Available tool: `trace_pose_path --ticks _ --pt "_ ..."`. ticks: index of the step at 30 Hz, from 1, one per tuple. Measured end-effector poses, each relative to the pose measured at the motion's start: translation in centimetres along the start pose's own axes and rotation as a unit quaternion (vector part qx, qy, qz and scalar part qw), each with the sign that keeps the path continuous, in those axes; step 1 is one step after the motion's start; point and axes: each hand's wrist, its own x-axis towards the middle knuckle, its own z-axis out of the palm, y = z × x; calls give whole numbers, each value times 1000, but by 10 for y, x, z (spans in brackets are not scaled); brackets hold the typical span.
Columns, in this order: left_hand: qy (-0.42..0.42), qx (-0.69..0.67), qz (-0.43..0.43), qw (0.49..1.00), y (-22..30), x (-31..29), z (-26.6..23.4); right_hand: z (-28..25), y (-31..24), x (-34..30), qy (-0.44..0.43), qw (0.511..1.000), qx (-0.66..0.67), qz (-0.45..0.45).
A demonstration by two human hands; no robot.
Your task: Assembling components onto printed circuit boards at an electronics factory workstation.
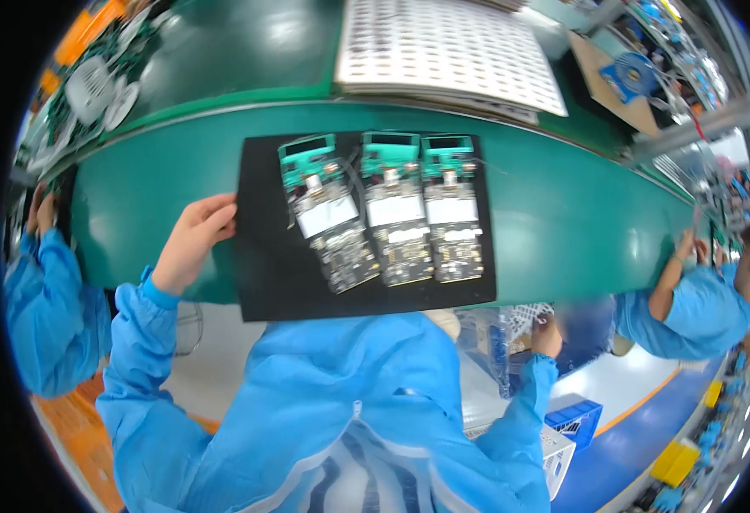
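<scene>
Over the smooth green worktop (580,222) I see a flat black rectangular sheet (268,265) carrying three green-and-dark circuit boards (398,209). I'd keep it level; the left hand (195,239) pinches its left edge. Whether the right hand (547,337) holds anything, I can't tell.

Through the head camera I make out a matt, smooth black sheet (277,265) at centre. The circuit boards (398,209) on it mix smooth green with metallic-looking flecks, and their white patches (327,217) look dull. I find the green tabletop (580,209) smooth and softly glossy. The blue smock (358,359), lower centre, reads to me as creased cloth; the blue crate (576,421), lower right, as hard plastic.
</scene>
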Motion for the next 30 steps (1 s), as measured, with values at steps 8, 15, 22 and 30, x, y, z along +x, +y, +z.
trace_pose_path --ticks 8,15,22,30 --pt "-124 69 43 989 15 20 -6 -11 -95 -3 84 988 127 -13" --pt "-272 -13 -42 961 51 60 41 -32 -184 -38 113 980 164 -21" --pt "-354 -62 -26 933 91 102 226 -133 -181 -54 101 967 233 12" --pt "-357 -46 72 930 99 116 318 -198 -187 -65 22 895 445 15"
